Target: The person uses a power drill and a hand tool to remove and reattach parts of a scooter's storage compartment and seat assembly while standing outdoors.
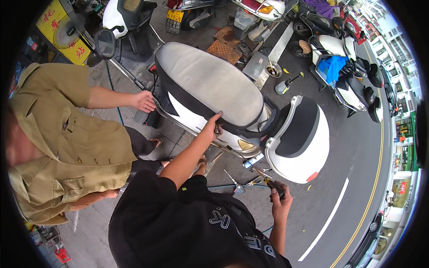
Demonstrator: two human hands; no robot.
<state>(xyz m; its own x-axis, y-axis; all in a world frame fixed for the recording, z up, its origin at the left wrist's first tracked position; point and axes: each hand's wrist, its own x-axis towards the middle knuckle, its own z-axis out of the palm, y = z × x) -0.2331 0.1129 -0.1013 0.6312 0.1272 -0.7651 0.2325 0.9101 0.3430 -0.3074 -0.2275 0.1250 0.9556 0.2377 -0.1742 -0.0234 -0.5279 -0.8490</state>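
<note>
A white scooter with a long grey seat (208, 76) stands in front of me, a white top box (297, 140) with a black pad at its rear. My left hand (211, 128) is closed at the seat's near lower edge. Its thumb presses on the dark side; the other fingers curl below and are partly hidden. Off to the right, my right hand (280, 196) holds a screwdriver (268, 182) with a yellow and black handle. The shaft points up and left toward the scooter's rear, below the top box.
At left, another person in a khaki shirt (76, 134) has one hand (144, 102) by the scooter's side. A spray can (253, 161) and tools (239, 187) are near the rear. Beyond lie a metal bowl (273, 69), an oil can (283, 87) and parked scooters (339, 76). A road runs along the right.
</note>
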